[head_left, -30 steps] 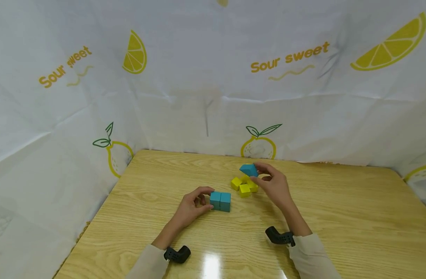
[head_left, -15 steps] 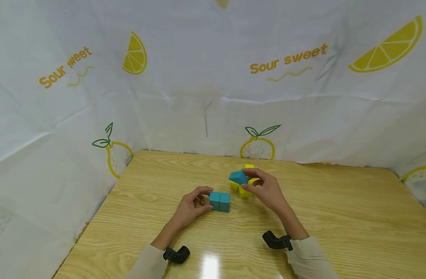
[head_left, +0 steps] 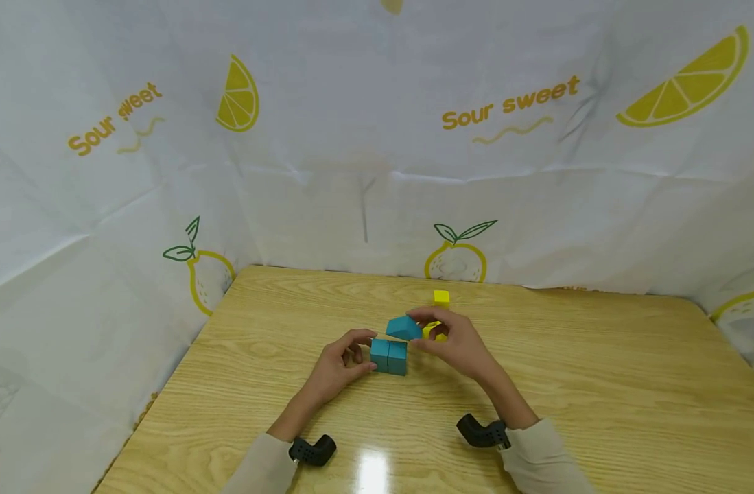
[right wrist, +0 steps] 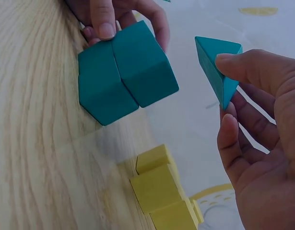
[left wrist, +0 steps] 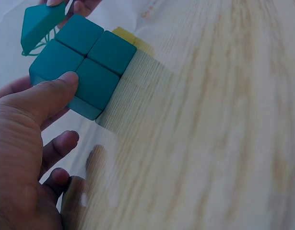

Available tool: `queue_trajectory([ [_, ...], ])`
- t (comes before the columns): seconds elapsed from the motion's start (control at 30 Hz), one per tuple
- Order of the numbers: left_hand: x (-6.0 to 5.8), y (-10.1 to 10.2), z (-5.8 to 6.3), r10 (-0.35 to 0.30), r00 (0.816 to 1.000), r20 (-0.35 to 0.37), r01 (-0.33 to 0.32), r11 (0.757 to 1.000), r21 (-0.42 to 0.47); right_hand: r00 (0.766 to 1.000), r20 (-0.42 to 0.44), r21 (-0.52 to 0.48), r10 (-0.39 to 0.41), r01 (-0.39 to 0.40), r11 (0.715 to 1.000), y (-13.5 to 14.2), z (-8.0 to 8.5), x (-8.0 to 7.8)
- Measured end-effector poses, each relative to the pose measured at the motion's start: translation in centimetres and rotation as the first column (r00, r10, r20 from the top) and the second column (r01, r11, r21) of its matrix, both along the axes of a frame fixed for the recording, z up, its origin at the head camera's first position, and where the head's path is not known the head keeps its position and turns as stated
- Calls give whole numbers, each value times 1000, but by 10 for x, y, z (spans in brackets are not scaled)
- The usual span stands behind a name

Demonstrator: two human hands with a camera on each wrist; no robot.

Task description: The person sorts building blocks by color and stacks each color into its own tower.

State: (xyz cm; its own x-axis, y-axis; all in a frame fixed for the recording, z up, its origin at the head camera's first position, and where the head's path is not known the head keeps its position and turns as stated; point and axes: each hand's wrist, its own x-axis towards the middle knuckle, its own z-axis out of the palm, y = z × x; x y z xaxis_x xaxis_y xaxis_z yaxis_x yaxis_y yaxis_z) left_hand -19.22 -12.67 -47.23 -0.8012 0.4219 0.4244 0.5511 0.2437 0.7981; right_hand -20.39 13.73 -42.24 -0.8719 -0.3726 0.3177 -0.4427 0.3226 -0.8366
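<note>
My left hand (head_left: 335,367) grips the side of a two-by-two stack of blue cubes (head_left: 389,357) standing on the wooden table. In the left wrist view the left thumb (left wrist: 61,86) lies across one cube (left wrist: 97,82) of the stack, with fingers behind it. A blue triangular prism block (head_left: 403,328) is pinched between thumb and fingers of my right hand (head_left: 460,343). It hangs just above the back of the stack, and in the right wrist view a gap shows between the prism (right wrist: 217,67) and the cubes (right wrist: 142,67).
Several yellow cubes (right wrist: 159,187) stand close together behind the stack, partly hidden by my right hand in the head view; the rearmost yellow cube (head_left: 441,298) shows above it. A white lemon-print sheet (head_left: 327,171) walls the table's (head_left: 599,384) back and left sides.
My right hand has carried the prism leftward and toward me, from over the yellow cubes to close above the blue stack. The left hand and the stack have stayed in place.
</note>
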Motion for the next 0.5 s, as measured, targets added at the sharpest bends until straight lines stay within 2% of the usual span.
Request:
queue_trajectory([
  [0.1,8,1,15,-2,1000,11,2,1000,-6,999,-11,0,30,-30,1000,-4,0,2],
  [0.23,8,1,16,-2,1000,0,2,1000,-11,998,-24,11,50,-50,999,-10,1,5],
  [0.5,8,1,17,3,1000,2,-3,1000,-13,995,-14,34,100,-100,994,-21,26,23],
])
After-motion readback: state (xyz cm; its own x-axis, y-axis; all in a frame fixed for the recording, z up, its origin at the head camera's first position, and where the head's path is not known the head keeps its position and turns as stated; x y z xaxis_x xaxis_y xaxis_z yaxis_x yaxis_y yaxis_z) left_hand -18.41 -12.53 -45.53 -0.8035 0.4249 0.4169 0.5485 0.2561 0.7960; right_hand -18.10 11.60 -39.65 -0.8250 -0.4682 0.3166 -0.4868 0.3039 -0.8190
